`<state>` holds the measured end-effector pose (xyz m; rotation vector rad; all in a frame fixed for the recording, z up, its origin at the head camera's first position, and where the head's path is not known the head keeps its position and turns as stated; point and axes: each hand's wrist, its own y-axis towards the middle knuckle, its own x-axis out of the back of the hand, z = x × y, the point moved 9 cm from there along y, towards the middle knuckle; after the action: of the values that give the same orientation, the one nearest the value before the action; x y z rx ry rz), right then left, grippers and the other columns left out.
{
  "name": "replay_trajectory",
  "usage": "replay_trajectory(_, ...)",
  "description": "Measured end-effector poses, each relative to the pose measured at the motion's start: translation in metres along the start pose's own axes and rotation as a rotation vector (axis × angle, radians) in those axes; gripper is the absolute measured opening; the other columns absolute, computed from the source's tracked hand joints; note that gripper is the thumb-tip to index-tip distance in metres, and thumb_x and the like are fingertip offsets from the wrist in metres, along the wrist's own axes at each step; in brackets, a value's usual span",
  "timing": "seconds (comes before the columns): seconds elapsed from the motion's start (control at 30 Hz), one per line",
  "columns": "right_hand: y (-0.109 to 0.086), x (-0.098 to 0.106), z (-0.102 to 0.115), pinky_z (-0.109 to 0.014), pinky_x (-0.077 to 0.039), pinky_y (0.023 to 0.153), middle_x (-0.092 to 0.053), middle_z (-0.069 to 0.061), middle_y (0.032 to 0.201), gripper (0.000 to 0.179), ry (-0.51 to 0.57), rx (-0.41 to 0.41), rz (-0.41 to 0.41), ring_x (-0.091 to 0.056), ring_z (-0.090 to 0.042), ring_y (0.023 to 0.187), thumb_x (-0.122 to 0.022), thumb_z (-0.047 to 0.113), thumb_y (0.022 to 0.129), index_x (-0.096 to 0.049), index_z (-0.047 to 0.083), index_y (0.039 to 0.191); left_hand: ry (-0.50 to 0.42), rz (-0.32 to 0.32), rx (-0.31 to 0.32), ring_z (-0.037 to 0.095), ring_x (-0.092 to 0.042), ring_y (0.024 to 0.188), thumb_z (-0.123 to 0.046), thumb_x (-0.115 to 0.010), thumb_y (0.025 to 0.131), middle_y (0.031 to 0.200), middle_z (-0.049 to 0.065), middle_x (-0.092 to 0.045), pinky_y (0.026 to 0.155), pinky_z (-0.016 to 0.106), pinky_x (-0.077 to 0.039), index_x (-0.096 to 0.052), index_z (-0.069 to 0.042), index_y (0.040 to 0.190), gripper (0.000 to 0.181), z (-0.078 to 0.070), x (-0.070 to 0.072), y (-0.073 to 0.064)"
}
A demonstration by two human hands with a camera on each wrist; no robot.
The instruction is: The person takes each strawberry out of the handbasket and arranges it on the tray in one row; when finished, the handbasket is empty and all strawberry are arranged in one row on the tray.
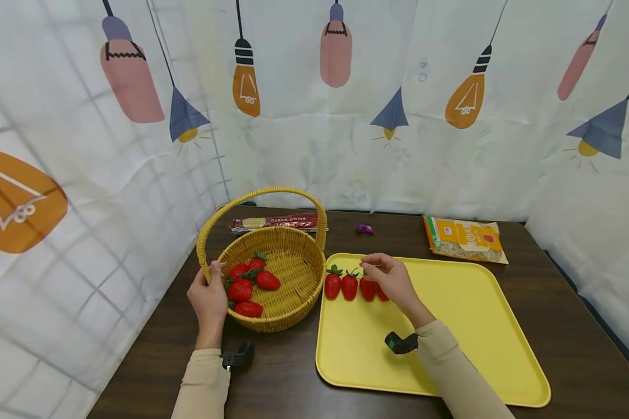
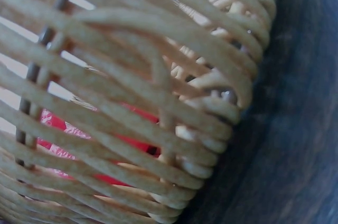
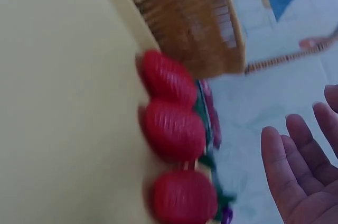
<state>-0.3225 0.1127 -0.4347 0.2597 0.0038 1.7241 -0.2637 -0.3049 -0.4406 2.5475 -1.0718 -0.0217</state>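
Observation:
A yellow wicker basket with an arched handle stands on the left of the table, several strawberries lying in its left half. My left hand grips the basket's left rim by the foot of the handle. In the left wrist view the woven wall fills most of the picture, red showing through its gaps. Several more strawberries form a row along the upper left edge of a yellow tray, leaves pointing away. Just over the row's right end is my right hand, fingers loosely bent and holding nothing.
Behind the basket lies a long dark-red packet. A small purple wrapped piece and a yellow-orange food bag are at the back of the dark table. Printed curtains enclose the back and sides.

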Motion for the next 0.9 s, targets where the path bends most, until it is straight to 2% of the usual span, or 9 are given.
replay_trajectory(0.17, 0.008, -0.041, 0.021, -0.051, -0.052, 0.087, -0.063, -0.022, 0.115, 0.025, -0.016, 0.032, 0.109, -0.062, -0.046, 0.101, -0.063, 0.012, 0.096, -0.064, -0.003, 0.116, -0.006, 0.005, 0.007, 0.014, -0.049, 0.082, -0.051, -0.05, 0.098, 0.101, 0.019, -0.068, 0.074, 0.032, -0.034, -0.073, -0.003, 0.108, 0.054, 0.0, -0.001, 0.0)
replay_trajectory(0.27, 0.005, -0.067, 0.044, -0.049, -0.053, 0.086, -0.063, -0.023, 0.115, 0.025, -0.019, 0.06, 0.174, -0.063, -0.042, 0.099, -0.063, 0.008, 0.096, -0.063, -0.006, 0.117, -0.001, 0.001, 0.006, 0.014, -0.051, 0.083, -0.051, -0.05, 0.098, 0.101, 0.019, -0.068, 0.074, 0.032, -0.035, -0.073, -0.004, 0.108, 0.053, 0.0, 0.0, 0.0)
replay_trajectory(0.4, -0.002, -0.097, 0.076, -0.039, -0.054, 0.083, -0.064, -0.023, 0.115, 0.025, -0.034, 0.109, 0.243, -0.064, -0.031, 0.097, -0.062, 0.006, 0.095, -0.063, -0.008, 0.116, 0.003, 0.002, 0.003, 0.015, -0.049, 0.081, -0.051, -0.051, 0.098, 0.101, 0.021, -0.068, 0.074, 0.032, -0.034, -0.073, -0.004, 0.108, 0.054, 0.0, 0.0, 0.0)
replay_trajectory(0.5, -0.003, -0.117, 0.085, -0.033, -0.053, 0.081, -0.064, -0.024, 0.116, 0.025, -0.046, 0.145, 0.286, -0.064, -0.03, 0.097, -0.062, 0.004, 0.094, -0.063, -0.008, 0.116, 0.001, 0.002, 0.008, 0.016, -0.049, 0.082, -0.052, -0.051, 0.097, 0.103, 0.021, -0.069, 0.074, 0.031, -0.034, -0.074, -0.004, 0.107, 0.054, 0.001, -0.001, -0.001)
replay_trajectory(0.67, 0.008, -0.151, 0.068, -0.028, -0.052, 0.079, -0.065, -0.022, 0.118, 0.026, -0.069, 0.161, 0.341, -0.064, -0.035, 0.102, -0.063, 0.007, 0.094, -0.064, -0.005, 0.116, -0.002, -0.001, 0.01, 0.015, -0.05, 0.084, -0.051, -0.052, 0.097, 0.104, 0.021, -0.069, 0.075, 0.031, -0.034, -0.074, -0.002, 0.107, 0.055, 0.001, -0.001, -0.001)
replay_trajectory(0.77, 0.017, -0.168, 0.054, -0.027, -0.052, 0.077, -0.065, -0.019, 0.119, 0.025, -0.083, 0.142, 0.368, -0.065, -0.03, 0.102, -0.066, 0.011, 0.093, -0.066, 0.001, 0.117, -0.006, -0.003, 0.012, 0.015, -0.049, 0.081, -0.05, -0.051, 0.098, 0.103, 0.023, -0.068, 0.075, 0.031, -0.034, -0.073, -0.001, 0.107, 0.054, 0.002, -0.001, -0.001)
replay_trajectory(0.9, 0.022, -0.185, 0.051, -0.026, -0.053, 0.075, -0.066, -0.016, 0.119, 0.026, -0.094, 0.117, 0.414, -0.066, -0.021, 0.098, -0.069, 0.015, 0.091, -0.068, 0.006, 0.116, -0.005, -0.002, 0.012, 0.013, -0.049, 0.08, -0.05, -0.051, 0.098, 0.1, 0.023, -0.067, 0.074, 0.031, -0.034, -0.073, -0.002, 0.106, 0.054, 0.001, -0.001, 0.0)
